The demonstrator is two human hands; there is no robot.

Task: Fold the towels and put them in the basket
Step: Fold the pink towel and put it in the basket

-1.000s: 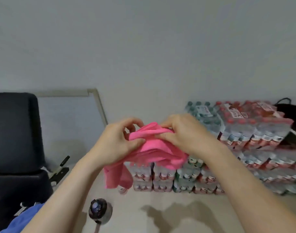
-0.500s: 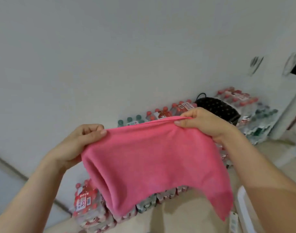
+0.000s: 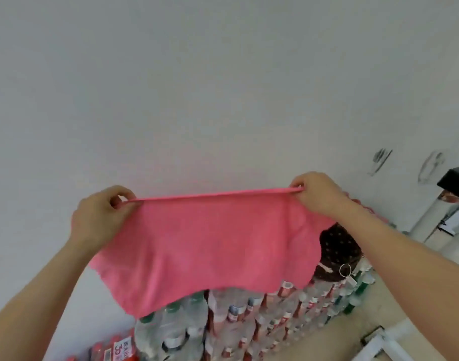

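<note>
Behind the towel (image 3: 210, 243) pinched by left hand (image 3: 100, 217) and right hand (image 3: 319, 194): bottle packs (image 3: 249, 321), dotted bag (image 3: 337, 246).

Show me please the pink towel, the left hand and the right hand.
pink towel (image 3: 210, 246): head view, middle of the hanging cloth.
left hand (image 3: 100, 217): head view, back of the hand.
right hand (image 3: 319, 195): head view, back of the hand.

My left hand (image 3: 100, 217) and right hand (image 3: 317, 194) have drawn apart. The pink towel (image 3: 210, 251), bunched between them a second ago, now hangs spread flat, its top edge pulled taut from one pinch to the other.
</note>
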